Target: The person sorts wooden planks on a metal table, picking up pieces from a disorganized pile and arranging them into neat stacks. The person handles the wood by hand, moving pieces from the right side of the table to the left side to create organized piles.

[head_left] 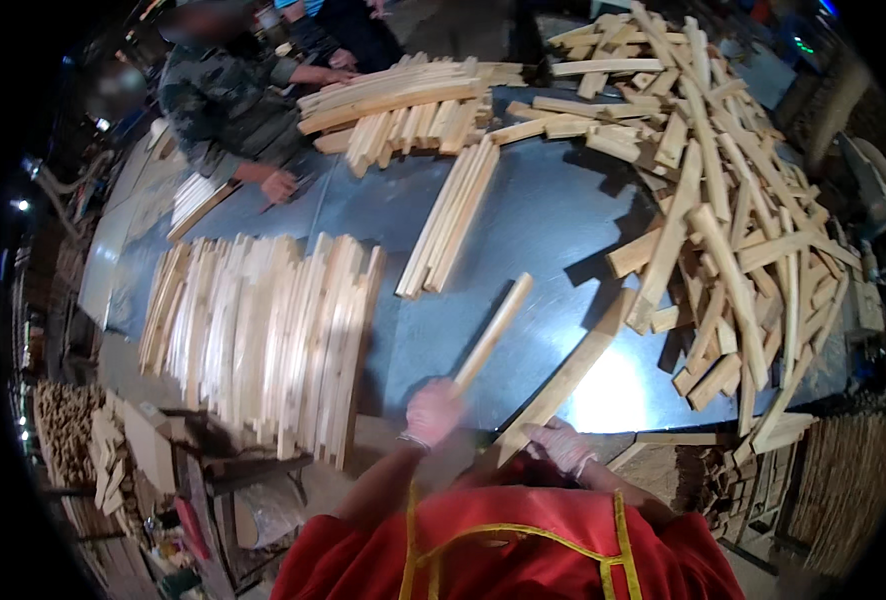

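Note:
My left hand (433, 412), in a pale glove, is closed round the lower end of a narrow wooden strip (495, 328) that points up and to the right. Gloved as well, my right hand (560, 447) grips the near end of a wider wooden slat (575, 370) slanting over the table's front edge. Left of my left hand, a row of wooden strips (263, 330) lies side by side, their near ends past the edge. A few more strips (450, 215) lie together farther up the metal-topped table (363, 190).
A large jumbled heap of wooden slats (733, 210) covers the right side. At the far side, a person in camouflage (228, 110) stands beside stacked strips (403, 105); another person is partly visible behind. Wood stacks (68, 430) stand below left, and another stack (848, 490) below right.

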The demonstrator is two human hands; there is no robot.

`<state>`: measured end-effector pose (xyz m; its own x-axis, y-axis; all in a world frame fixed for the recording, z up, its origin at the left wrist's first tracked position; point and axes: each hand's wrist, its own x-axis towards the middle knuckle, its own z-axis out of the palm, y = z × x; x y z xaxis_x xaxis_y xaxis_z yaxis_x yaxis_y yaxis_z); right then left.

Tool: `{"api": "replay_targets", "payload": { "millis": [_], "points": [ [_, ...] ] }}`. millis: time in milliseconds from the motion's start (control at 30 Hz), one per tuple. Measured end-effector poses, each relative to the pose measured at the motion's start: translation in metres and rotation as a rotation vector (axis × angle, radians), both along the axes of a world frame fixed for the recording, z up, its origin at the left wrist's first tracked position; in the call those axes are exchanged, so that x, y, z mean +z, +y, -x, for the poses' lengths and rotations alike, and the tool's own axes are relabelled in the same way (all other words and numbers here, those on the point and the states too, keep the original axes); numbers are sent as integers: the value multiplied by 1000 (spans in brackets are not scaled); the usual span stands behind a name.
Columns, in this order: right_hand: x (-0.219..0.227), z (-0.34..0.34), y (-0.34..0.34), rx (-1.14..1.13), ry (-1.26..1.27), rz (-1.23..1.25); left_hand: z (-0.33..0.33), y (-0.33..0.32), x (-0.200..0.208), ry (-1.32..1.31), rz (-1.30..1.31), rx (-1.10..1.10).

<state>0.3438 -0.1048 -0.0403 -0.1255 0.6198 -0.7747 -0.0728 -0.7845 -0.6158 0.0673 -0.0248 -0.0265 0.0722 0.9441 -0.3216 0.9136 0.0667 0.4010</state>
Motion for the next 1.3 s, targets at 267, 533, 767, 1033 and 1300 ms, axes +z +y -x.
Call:
{"api": "replay_targets", "payload": {
  "millis": [267,533,767,1033,1300],
  "points": [
    [-5,-15,21,-270,-89,-278,4,195,-29,213,-715,17],
    [25,-109,16,-861,209,-239,-40,232,60,318,-141,174],
    [-21,-160,-3,-949,621,-346,-48,198,-46,-212,-786,-347],
    [-30,-100,-29,-265,-80,-434,-230,37,122,-197,-6,-743],
    [73,-115,49,205,-262,-427,-135,26,34,-828,233,-269]
  ]
}}
